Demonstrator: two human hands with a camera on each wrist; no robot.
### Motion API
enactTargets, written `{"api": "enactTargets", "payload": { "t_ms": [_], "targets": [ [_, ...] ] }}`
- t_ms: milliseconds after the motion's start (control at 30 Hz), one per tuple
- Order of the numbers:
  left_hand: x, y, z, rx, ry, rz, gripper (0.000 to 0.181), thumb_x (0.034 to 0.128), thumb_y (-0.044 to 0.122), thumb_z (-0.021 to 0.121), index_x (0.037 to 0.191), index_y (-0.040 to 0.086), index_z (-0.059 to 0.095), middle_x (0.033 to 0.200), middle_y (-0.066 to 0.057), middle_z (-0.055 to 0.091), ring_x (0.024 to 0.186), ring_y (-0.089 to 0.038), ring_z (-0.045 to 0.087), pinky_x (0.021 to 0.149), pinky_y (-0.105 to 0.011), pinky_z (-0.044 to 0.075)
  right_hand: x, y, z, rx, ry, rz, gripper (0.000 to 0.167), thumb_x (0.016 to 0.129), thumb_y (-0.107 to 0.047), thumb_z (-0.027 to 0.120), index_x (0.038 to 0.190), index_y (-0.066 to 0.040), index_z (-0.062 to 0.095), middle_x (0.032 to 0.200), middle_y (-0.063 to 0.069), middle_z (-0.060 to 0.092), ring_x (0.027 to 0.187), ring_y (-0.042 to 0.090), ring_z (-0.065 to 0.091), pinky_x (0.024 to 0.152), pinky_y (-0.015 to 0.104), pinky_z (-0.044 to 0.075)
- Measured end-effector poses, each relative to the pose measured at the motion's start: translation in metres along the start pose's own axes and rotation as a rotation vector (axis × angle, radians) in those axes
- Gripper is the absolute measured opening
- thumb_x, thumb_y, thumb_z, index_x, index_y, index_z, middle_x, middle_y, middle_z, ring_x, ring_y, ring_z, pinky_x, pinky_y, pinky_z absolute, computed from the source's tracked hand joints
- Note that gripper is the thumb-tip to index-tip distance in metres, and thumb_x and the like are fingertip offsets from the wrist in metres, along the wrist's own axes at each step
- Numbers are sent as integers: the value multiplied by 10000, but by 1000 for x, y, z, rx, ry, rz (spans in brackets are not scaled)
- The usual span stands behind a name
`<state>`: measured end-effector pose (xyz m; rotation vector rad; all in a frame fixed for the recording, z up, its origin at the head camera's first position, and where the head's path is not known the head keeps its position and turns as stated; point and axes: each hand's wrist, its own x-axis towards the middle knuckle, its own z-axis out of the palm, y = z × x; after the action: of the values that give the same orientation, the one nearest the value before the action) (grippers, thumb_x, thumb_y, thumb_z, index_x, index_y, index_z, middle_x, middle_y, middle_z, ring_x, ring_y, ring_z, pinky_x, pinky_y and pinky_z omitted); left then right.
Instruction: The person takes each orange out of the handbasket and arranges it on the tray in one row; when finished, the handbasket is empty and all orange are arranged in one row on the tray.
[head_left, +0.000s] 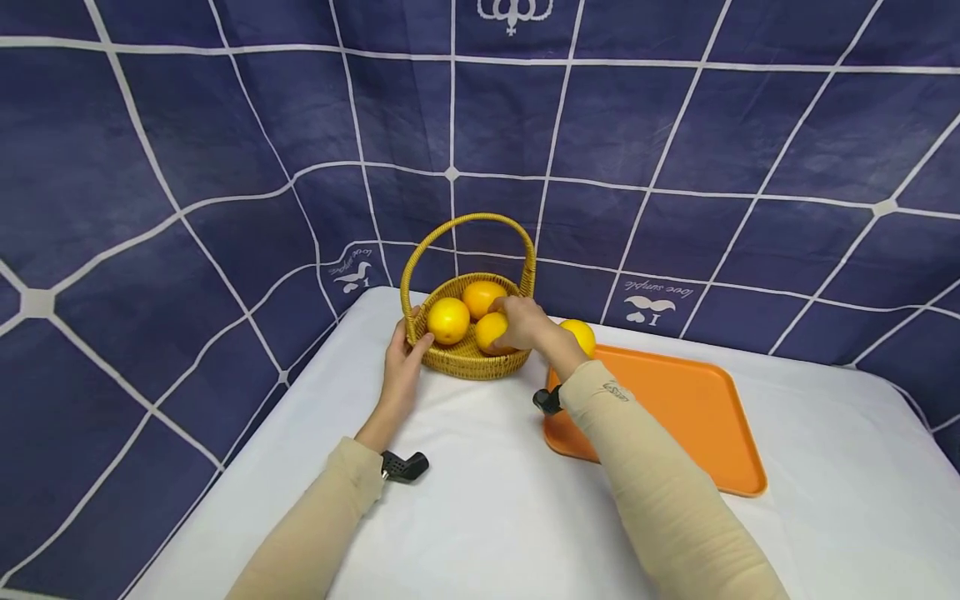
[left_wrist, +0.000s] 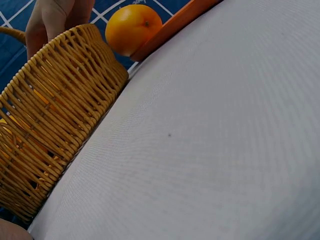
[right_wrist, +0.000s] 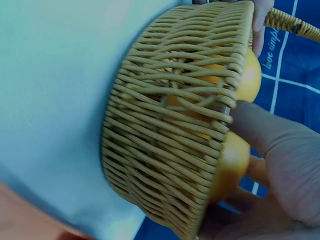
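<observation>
- Right hand [head_left: 528,323]: fingers curled round an orange [head_left: 489,333] inside the basket [head_left: 474,367].
- Left hand [head_left: 402,367]: thumb and fingers grip the basket's left side.
- Two more oranges [head_left: 448,322] in basket.
- Fourth orange [head_left: 581,335] at tray's [head_left: 675,400] far-left corner.

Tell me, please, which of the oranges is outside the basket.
The lone orange at the tray's far-left corner; the other three oranges sit inside the basket.
</observation>
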<state>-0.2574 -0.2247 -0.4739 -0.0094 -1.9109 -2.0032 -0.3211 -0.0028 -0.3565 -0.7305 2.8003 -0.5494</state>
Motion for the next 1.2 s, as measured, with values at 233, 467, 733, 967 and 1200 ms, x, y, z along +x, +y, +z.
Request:
{"api": "enactTargets", "payload": {
  "t_ms": [233, 467, 733, 967, 1200],
  "targets": [
    [-1, 1, 0, 42, 11, -1, 564, 1072, 172, 602, 1608, 163, 426, 1645, -44, 446, 1513, -198, 427, 1280, -389, 332, 2, 5, 7, 46, 38, -4, 755, 828, -317, 907, 1460, -45, 595, 1398, 171, 639, 1338, 382, 530, 1133, 471, 487],
    [-1, 2, 1, 21, 1, 5, 555, 1081, 151, 578, 1613, 176, 421, 1656, -43, 431, 1530, -188, 404, 1287, -378, 322, -6, 9, 1, 161, 161, 13, 741, 790, -340, 927, 1402, -56, 620, 1329, 152, 665, 1234, 361, 564, 1036, 462, 533],
    [1, 0, 0, 32, -15, 10, 562, 1087, 172, 572, 1623, 175, 402, 1669, -27, 409, 1545, -164, 376, 1296, -345, 299, -31, 21, -18, 279, 307, -16, 764, 811, -439, 878, 1435, -102, 595, 1346, 138, 673, 1201, 362, 546, 982, 477, 527],
    [-1, 11, 1, -2, -30, -32, 583, 1080, 124, 570, 1631, 127, 380, 1687, -85, 381, 1561, -203, 357, 1310, -362, 270, -57, 38, -34, 291, 408, -10, 708, 832, -498, 832, 1410, -149, 621, 1285, 133, 715, 1079, 332, 634, 918, 477, 543],
    [-9, 27, 3, 27, -35, -48, 597, 1082, 128, 543, 1642, 84, 342, 1705, -128, 341, 1582, -257, 320, 1315, -384, 262, -80, 60, -41, 311, 463, 150, 630, 926, -472, 730, 1447, -147, 593, 1322, 157, 681, 1116, 381, 601, 940, 521, 537]
  ]
}}
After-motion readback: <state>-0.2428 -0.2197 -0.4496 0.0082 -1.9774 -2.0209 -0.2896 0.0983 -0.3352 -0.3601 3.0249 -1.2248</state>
